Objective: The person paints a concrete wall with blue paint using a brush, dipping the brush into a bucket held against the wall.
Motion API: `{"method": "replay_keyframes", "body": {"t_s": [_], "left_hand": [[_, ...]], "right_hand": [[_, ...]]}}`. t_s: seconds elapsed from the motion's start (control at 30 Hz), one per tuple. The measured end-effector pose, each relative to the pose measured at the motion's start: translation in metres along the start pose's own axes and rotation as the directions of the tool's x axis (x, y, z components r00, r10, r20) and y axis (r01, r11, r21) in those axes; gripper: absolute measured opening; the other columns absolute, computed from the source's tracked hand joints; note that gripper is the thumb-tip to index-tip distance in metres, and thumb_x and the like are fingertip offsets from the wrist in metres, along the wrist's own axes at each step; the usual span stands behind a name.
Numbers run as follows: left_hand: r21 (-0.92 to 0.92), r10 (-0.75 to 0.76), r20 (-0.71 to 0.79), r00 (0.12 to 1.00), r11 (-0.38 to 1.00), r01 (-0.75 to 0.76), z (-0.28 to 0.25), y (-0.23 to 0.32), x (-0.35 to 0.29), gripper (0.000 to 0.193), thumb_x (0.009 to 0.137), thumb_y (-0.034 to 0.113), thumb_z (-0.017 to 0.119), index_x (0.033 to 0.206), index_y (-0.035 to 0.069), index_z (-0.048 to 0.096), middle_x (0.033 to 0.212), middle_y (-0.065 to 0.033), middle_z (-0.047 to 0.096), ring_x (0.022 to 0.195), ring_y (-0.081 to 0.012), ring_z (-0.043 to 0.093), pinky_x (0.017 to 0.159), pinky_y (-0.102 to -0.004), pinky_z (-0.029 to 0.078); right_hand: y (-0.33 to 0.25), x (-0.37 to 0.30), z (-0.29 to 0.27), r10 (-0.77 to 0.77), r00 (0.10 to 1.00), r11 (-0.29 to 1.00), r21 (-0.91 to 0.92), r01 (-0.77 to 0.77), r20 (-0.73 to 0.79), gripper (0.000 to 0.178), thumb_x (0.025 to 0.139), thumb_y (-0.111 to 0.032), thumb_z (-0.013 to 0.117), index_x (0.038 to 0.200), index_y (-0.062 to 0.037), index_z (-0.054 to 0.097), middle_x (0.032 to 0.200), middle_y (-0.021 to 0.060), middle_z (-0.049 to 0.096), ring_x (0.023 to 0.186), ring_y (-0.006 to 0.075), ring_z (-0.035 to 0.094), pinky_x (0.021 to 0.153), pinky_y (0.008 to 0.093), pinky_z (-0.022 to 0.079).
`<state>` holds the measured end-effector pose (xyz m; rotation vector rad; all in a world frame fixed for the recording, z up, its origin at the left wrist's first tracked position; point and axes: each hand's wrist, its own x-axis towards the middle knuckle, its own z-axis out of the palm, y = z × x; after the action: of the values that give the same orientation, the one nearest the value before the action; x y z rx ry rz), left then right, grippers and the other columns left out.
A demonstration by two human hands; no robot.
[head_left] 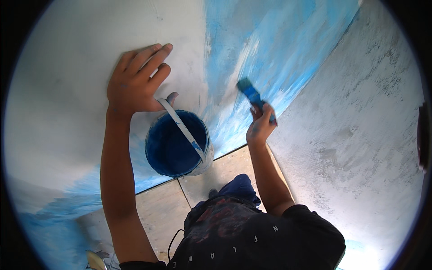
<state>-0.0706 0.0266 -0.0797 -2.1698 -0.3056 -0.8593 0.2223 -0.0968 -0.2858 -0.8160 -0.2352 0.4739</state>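
The left hand (135, 85) is spread wide over the pale part of the wall (67, 90), fingers up and slanting right; from here I can't tell whether the palm presses on it. A white handle (183, 128) hooks over its thumb, and the bucket (208, 162) hangs just below that hand, coated blue inside.

Well to the right and a little lower, the right hand (262, 126) has its fingers closed around a brush (252, 93). The bristles lean up and left, dark and blurred; I can't tell whether they touch the wall. Blue and white streaks (279, 49) spread above them. Right of this hand stands a rough grey side wall (351, 135); floor tiles (164, 211) lie below both.
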Motion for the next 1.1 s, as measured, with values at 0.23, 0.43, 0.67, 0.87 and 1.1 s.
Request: {"method": "replay_keyframes", "body": {"t_s": [0.23,0.43,0.67,0.87,1.1], "left_hand": [[0.009,-0.008,-0.022,1.0,1.0,0.008,0.001,0.003,0.003,0.043,0.071,0.055,0.08,0.079,0.013,0.069,0.135,-0.0024,0.069,0.128,-0.0217,0.058,0.1,-0.0426,0.05],[0.023,0.001,-0.017,1.0,1.0,0.0,0.0,0.001,-0.004,0.046,0.075,0.058,0.077,0.079,0.013,0.07,0.134,-0.0037,0.07,0.127,-0.0229,0.06,0.101,-0.0429,0.05],[0.013,-0.008,-0.016,1.0,1.0,0.008,0.003,0.002,-0.002,0.045,0.075,0.057,0.077,0.08,0.012,0.071,0.134,-0.0041,0.07,0.126,-0.0229,0.06,0.1,-0.0434,0.05],[0.023,-0.006,-0.042,0.999,1.0,0.007,0.004,0.003,-0.001,0.044,0.074,0.057,0.076,0.077,0.014,0.068,0.134,-0.0028,0.07,0.127,-0.0209,0.058,0.1,-0.0431,0.049],[0.067,-0.004,-0.023,1.0,0.998,0.005,-0.001,0.002,-0.003,0.049,0.073,0.064,0.074,0.081,0.016,0.07,0.129,-0.0018,0.072,0.122,-0.0197,0.061,0.095,-0.039,0.05]], "right_hand": [[0.062,-0.027,-0.073,0.284,0.93,0.936,-0.144,-0.322,-0.232,0.026,0.094,-0.013,0.065,0.109,0.0084,0.064,0.105,0.0143,0.064,0.092,0.0236,0.067,0.079,0.0311,0.062],[-0.067,-0.009,0.053,0.089,0.996,0.996,0.022,-0.09,0.03,0.027,0.099,-0.016,0.064,0.114,0.0071,0.062,0.11,0.0138,0.065,0.096,0.0207,0.067,0.091,0.029,0.058],[-0.074,0.012,0.075,-0.097,0.977,0.978,0.199,0.058,0.19,0.029,0.102,-0.019,0.061,0.122,0.0018,0.06,0.107,0.0144,0.071,0.099,0.0225,0.072,0.092,0.0329,0.056],[0.027,-0.024,-0.032,0.222,0.973,0.973,-0.051,-0.225,-0.068,0.026,0.099,-0.016,0.061,0.115,0.0035,0.061,0.11,0.0161,0.067,0.101,0.0241,0.069,0.09,0.035,0.059],[-0.043,0.005,0.024,0.28,0.96,0.96,-0.001,-0.28,0.025,0.029,0.103,-0.017,0.06,0.118,0.0085,0.059,0.111,0.0163,0.063,0.104,0.0236,0.066,0.096,0.0311,0.059]]}}
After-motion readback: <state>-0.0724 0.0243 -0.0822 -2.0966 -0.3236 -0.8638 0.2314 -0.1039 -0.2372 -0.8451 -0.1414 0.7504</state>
